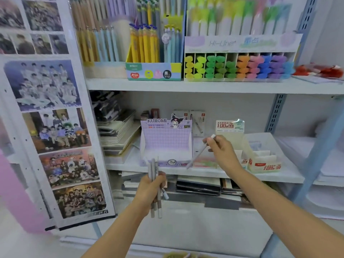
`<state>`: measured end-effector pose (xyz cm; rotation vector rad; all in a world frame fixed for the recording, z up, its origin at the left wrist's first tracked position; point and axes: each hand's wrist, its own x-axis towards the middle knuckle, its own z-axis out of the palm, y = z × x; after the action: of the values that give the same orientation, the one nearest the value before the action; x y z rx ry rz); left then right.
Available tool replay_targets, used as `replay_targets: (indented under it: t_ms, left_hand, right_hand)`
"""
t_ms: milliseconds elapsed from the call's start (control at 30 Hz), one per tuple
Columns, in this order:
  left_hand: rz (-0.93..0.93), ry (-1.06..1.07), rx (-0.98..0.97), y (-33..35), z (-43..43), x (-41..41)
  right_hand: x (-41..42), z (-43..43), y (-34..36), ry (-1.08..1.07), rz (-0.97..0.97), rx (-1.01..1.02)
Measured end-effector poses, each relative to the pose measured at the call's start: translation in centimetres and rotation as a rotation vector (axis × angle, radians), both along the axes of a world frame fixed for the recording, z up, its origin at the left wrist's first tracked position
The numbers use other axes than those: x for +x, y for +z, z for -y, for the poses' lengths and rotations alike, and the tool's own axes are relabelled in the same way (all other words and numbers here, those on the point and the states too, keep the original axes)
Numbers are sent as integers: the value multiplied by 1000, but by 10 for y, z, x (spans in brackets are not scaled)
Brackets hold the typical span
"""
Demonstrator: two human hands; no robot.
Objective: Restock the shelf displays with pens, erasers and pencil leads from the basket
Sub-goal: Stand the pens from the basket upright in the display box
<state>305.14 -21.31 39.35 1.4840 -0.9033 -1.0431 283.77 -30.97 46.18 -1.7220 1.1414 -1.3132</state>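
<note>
1 view to go on, the head camera. Main risk: the right hand (222,151) pinches a single pen (198,155) close to its capped top end, so most of the shaft hangs free, slanting down-left, with little control over the far tip. That tip sits just off the right front corner of the purple display box (165,142), outside it and not yet over the opening. Fed in at this slant, it could catch the side wall or front lip. The box looks empty and made of light cardboard, so I'd expect it to slide back on the shelf (204,175) or tip rather than resist. The pen could also fall short onto the flat pink-green packs (203,162) just right of the box. Risk 2: the left hand (150,189) has its fingers curled round a bundle of pens (154,167). There are about 4, though blur makes the count unsure. They are gripped mid-length and held upright below the box's front edge. 1 stray pen (165,194) sticks out skewed at the lower right of the fist and looks likeliest to slip. Right-hand fingers: thumb and forefinger are closed on the single pen, its white cap pokes out above them, and the other fingers are curled underneath.
</note>
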Motion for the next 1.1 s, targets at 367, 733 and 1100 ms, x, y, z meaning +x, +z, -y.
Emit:
replay_targets:
  t_ms: [367,733,1100]
  left_hand:
    - [58,-76,-98,3,82,-13]
    - [-191,-272,-96,31,127,-17]
    - [-223,-265,-83,23,142,-8]
  right_hand:
    - [0,32,-30,35,-368,73]
    - [-19,100,30,-81,-16,-131]
    - [15,134,0,-42,-401,-220]
